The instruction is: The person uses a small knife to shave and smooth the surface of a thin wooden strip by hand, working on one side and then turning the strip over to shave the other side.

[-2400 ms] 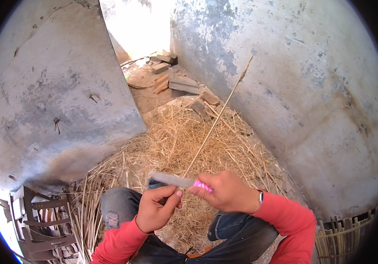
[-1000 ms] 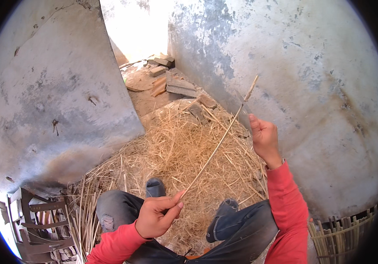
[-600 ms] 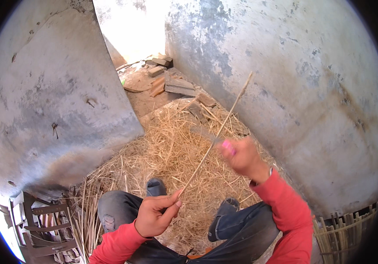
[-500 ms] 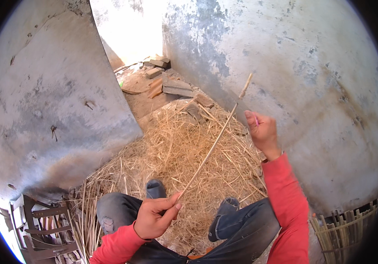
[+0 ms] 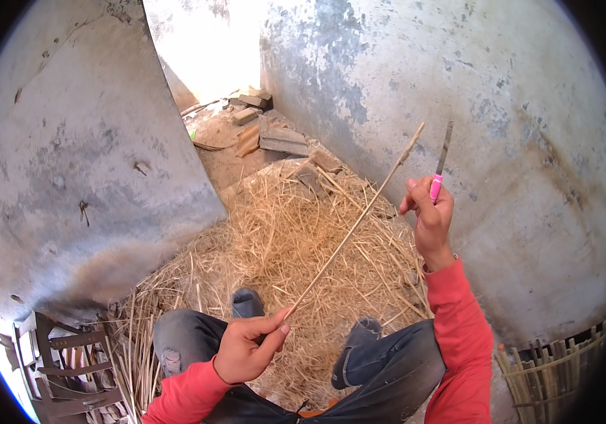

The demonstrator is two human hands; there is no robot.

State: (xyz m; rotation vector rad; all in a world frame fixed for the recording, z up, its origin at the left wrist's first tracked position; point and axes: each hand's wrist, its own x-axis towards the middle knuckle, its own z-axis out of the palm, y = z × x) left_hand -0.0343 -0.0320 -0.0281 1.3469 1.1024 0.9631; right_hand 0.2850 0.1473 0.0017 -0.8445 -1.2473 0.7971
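Between thumb and fingers, my left hand [image 5: 248, 348] pinches the lower end of a long thin bamboo stick [image 5: 349, 236]. The stick slants up and to the right over the ground, and a thicker, rougher stretch shows close to its far tip. My right hand [image 5: 431, 220] is closed around the pink handle of a knife [image 5: 443, 160]. Its narrow dark blade points upward, to the right of the stick's far end and apart from it in the picture.
Pale shavings [image 5: 296, 233] cover the ground around my boots. Broken bricks [image 5: 282, 138] lie by the bright opening ahead. Worn walls stand on both sides. A dark slatted chair [image 5: 70, 367] is at lower left beside long strips, and a slatted bamboo basket [image 5: 554, 371] at lower right.
My right hand has turned, so the knife now points upward, away from the stick. The stick's far end has swung slightly to the right. My left hand has hardly moved.
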